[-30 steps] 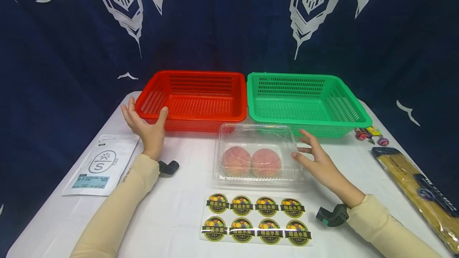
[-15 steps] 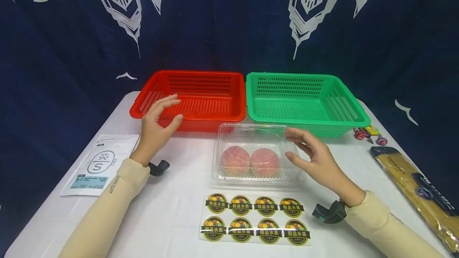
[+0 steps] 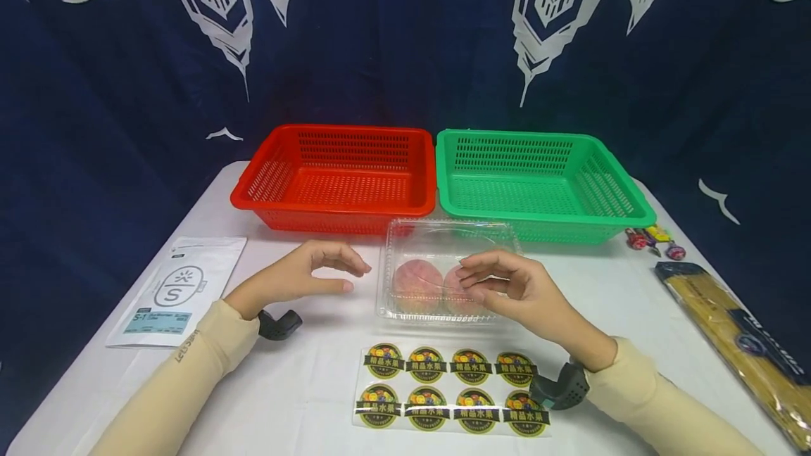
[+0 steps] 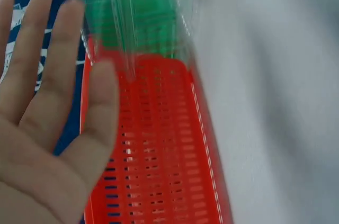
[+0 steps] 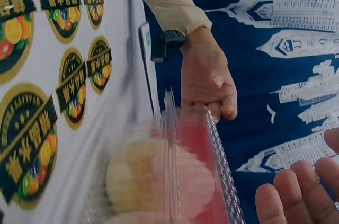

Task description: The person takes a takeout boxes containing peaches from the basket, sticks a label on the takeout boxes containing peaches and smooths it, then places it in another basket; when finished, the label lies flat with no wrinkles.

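clamshell: clear plastic clamshell box, thin, ribbed edges, lid down, glossy; sits on the white table just in front of the seam between the two baskets
contents: two round pink-and-cream peaches side by side inside the clamshell, slightly fuzzy look through the plastic
right hand: right hand over the clamshell's front right part, fingers curled, tips at the lid; cannot tell whether it actually pinches the plastic
left hand: left hand just left of the clamshell, fingers loosely bent toward it, apart from it, holding nothing
change: a second ago left hand was on the red basket's front left corner and right hand was spread open at the clamshell's right side; both are now down low flanking the clamshell; clamshell itself has not moved
stickers: glossy sheet of eight round black-and-gold fruit stickers, two rows of four, in front of the clamshell
red basket: red basket, perforated plastic, rectangular, behind-left of the clamshell
green basket: green basket, same shape, behind-right of the clamshell, touching the red one
pouch: flat white pouch, well left of the clamshell
spaghetti: long spaghetti pack in clear film, far right of the clamshell
candies: small wrapped candies, right of the clamshell beside the green basket
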A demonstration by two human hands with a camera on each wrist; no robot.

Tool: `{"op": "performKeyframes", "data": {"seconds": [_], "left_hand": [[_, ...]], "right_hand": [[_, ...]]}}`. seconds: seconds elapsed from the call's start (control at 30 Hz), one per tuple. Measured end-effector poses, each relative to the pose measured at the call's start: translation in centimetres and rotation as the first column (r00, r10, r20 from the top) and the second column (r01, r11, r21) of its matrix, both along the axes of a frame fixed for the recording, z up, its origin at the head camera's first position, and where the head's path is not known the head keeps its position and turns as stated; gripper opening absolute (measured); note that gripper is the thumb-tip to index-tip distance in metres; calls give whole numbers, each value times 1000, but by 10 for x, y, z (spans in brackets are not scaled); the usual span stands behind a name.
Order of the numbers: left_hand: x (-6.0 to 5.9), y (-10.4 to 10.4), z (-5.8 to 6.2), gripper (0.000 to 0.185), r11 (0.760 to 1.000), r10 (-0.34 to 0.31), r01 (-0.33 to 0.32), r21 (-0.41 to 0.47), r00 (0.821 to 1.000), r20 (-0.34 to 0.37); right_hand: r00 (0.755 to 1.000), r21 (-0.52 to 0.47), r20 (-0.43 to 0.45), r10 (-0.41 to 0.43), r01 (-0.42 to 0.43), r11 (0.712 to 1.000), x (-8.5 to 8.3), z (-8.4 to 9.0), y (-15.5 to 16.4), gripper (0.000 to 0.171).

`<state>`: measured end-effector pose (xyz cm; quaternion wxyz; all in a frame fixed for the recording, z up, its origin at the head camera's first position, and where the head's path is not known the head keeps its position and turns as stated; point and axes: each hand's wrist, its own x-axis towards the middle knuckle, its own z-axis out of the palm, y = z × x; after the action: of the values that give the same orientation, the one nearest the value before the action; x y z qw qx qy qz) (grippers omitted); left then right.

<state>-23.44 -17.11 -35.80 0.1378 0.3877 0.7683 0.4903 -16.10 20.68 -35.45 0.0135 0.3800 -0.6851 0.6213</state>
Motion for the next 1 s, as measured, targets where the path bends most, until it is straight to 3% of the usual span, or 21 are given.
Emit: {"op": "performKeyframes", "data": {"seconds": [0.1, 0.23, 0.43, 0.6, 0.8, 1.0], "left_hand": [[3, 3, -3, 27, 989, -137, 140, -47, 988, 69], [8, 6, -6, 29, 961, -227, 248, -121, 960, 161], [14, 8, -8, 29, 934, -222, 288, -210, 931, 290], [17, 13, -14, 31, 924, -209, 306, -230, 907, 366], [22, 20, -19, 48, 917, -180, 289, -276, 915, 361], [27, 25, -23, 46, 920, -143, 267, -286, 910, 390]], "right_hand": [[999, 21, -27, 33, -33, 999, 2, -4, -12, 32], [996, 97, -72, 50, -43, 994, 8, -9, -27, 30], [989, 209, -69, 134, -117, 971, 18, -19, -46, 26], [978, 315, -20, 209, -192, 929, 24, -27, -59, 23], [968, 385, 81, 237, -250, 889, 28, -42, -70, 24], [976, 444, 61, 211, -216, 870, 27, -56, -75, 30]]}}
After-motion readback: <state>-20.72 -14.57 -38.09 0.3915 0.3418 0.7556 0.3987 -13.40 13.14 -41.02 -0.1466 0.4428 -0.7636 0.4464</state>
